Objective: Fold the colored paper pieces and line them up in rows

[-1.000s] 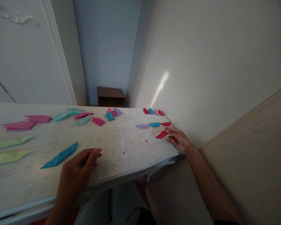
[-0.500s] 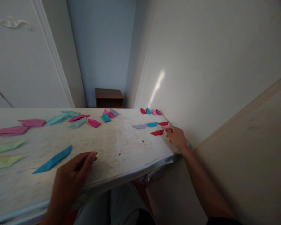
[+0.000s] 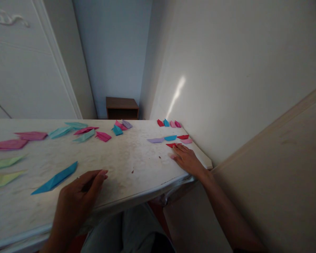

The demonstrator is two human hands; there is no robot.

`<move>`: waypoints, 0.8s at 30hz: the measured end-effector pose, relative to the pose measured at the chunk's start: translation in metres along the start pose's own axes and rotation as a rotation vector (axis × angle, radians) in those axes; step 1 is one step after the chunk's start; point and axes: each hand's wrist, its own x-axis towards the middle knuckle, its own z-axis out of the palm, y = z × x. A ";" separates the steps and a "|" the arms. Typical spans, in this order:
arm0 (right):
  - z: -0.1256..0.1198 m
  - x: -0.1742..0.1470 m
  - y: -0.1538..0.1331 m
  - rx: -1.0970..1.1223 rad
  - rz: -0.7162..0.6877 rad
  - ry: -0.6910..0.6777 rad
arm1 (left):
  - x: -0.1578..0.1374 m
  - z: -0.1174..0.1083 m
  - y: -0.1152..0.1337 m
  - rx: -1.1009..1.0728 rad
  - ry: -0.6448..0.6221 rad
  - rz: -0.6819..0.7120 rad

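Note:
My right hand (image 3: pixel 186 160) lies over the table's right end with its fingers stretched out. Its fingertips touch a red folded paper piece (image 3: pixel 169 144) and cover part of it. Just beyond are a lilac folded piece (image 3: pixel 156 140), a blue one (image 3: pixel 170 138), another red one (image 3: pixel 183 137) and a light pink one (image 3: pixel 186 141). My left hand (image 3: pixel 81 191) rests near the front edge, thumb and fingers pressed together, with nothing visible between them. A larger blue folded paper (image 3: pixel 55 178) lies to its left, apart from the fingers.
Pink, teal, green and yellow folded papers (image 3: pixel 33 135) spread over the left of the white table (image 3: pixel 139 158). Several small folded pieces (image 3: pixel 165 122) stand at the far right corner. A wall (image 3: pixel 226 77) borders the right side; a brown wooden box (image 3: pixel 122 103) is beyond the table.
My right hand has let go of the light pink piece beside the far red one. It has moved left and nearer, onto the near red piece, with fingers extended. My left hand stays put.

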 end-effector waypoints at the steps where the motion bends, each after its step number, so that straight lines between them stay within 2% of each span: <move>1: 0.002 0.002 0.001 0.022 -0.007 0.012 | 0.000 0.000 0.000 0.004 0.001 0.004; 10: 0.004 0.013 0.007 0.170 -0.002 0.038 | 0.000 0.000 -0.002 0.014 0.001 0.032; 16: 0.003 0.017 0.004 0.165 0.006 0.062 | 0.000 0.000 -0.001 0.013 0.003 0.035; 21: -0.010 0.017 -0.006 0.185 0.028 0.189 | 0.001 -0.001 0.000 0.013 -0.019 0.039; 24: -0.013 0.016 -0.019 0.287 -0.016 0.261 | 0.001 -0.001 0.004 -0.022 -0.019 0.033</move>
